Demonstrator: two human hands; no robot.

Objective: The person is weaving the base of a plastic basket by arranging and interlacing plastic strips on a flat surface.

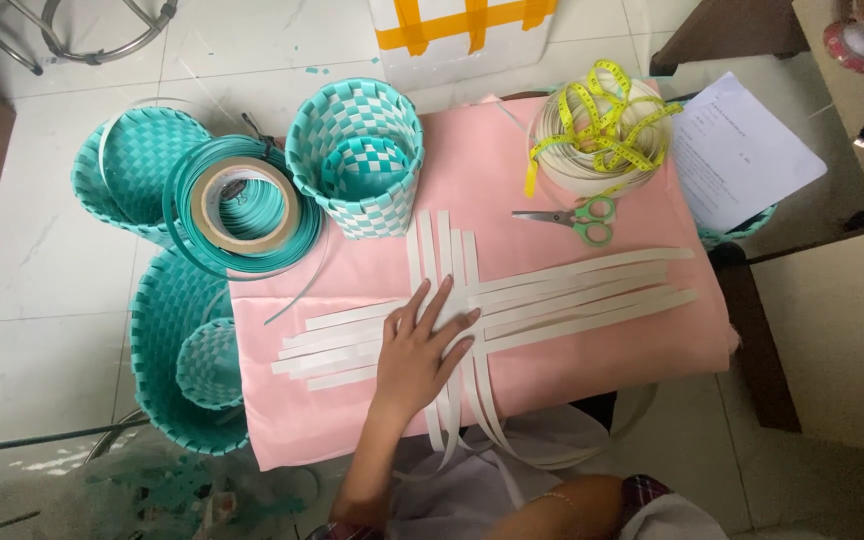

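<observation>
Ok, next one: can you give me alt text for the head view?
A person's left hand presses flat on crossed white strips laid over a pink cloth. Green-handled scissors, a coil of white strip with a yellow tape measure and teal woven baskets sit around it; the right hand is out of view.

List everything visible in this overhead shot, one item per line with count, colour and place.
white weaving strips: several, white, crossed on the pink cloth
pink cloth: one, pink, covering the table
woven basket: one, teal and white, upright at the cloth's top left
teal baskets: at least three, teal, on the floor to the left
strap roll: one, teal with a tan core, beside the checked basket
white strap coil: one, white, top right of the cloth
tape measure: one, yellow, piled on the white coil
scissors: one, green-handled, below the coil
paper sheet: one, white, right edge
left hand: one, flat on the crossing strips
right hand: not in view
</observation>
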